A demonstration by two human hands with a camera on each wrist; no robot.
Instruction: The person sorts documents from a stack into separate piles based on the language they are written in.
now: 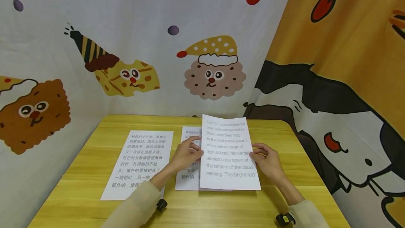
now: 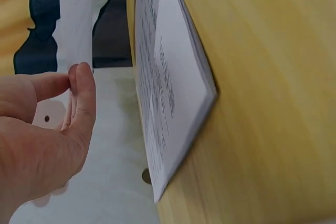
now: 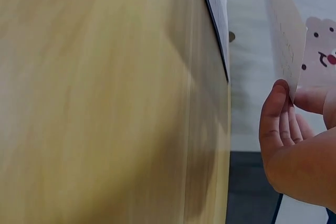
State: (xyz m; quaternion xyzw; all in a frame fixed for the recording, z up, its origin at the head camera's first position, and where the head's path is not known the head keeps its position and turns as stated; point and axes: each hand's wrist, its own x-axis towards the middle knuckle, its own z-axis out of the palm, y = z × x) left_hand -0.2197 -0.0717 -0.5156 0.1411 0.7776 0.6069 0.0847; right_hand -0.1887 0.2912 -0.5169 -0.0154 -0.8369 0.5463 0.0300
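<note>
**One sheet, pinched by both long edges**

Nearest to me, two pale sleeves [image 1: 136, 200] came in over the table's [image 1: 79, 175] front edge. Past them, the left hand [image 1: 188, 154] pinched the left long edge of a printed sheet [image 1: 227, 154] between thumb and fingers, about halfway up; the right hand [image 1: 267, 159] pinched the right long edge, roughly level with it. Neither hand was nearer: the sheet hung right between them, clear of the tabletop, its long axis running away from the person and its English print turned towards them.

Below and to its left lay the middle paper [image 1: 186, 183], its right part hidden by the sheet and some of its Chinese lines by the left hand. Well left of the sheet, the left paper [image 1: 139, 161] lay partly under the left forearm. Farthest off hung a cartoon curtain [image 1: 142, 17].
</note>
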